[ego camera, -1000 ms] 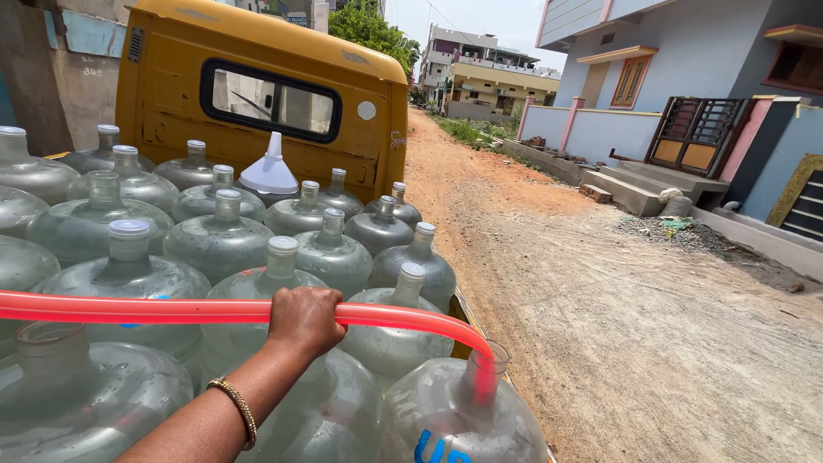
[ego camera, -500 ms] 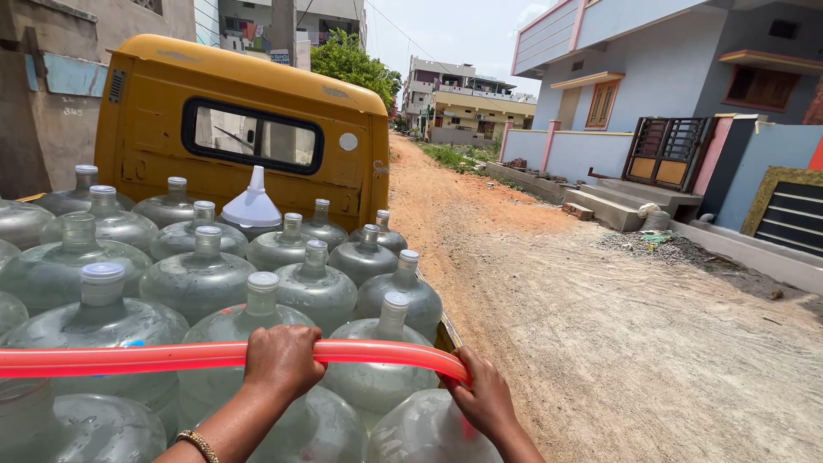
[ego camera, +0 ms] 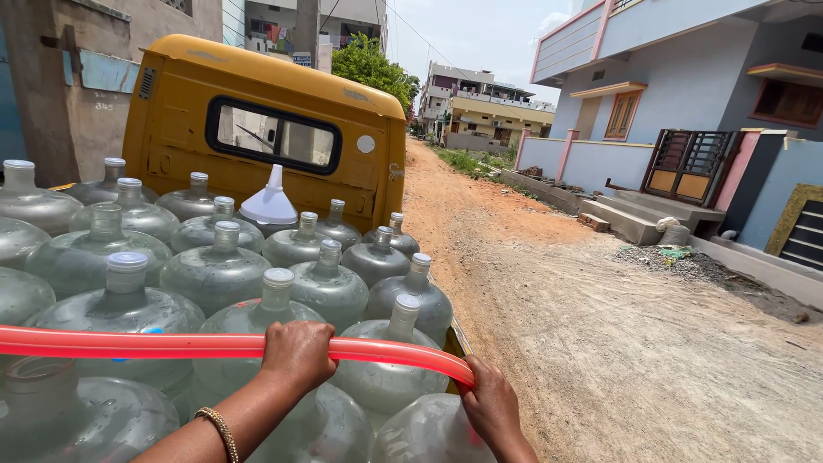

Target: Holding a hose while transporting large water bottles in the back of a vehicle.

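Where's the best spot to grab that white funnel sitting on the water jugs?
Probably the narrow spout of the white funnel, coming from above. It sits upside down, wide mouth down over a jug, so the slim tube points straight up where fingers can close around it. Jug necks crowd the flared skirt.

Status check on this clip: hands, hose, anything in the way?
Left hand gripped over red hose. Right hand clasps the hose's bent end above an uncapped jug. Capped water jugs packed below; white funnel further forward, nothing blocking.
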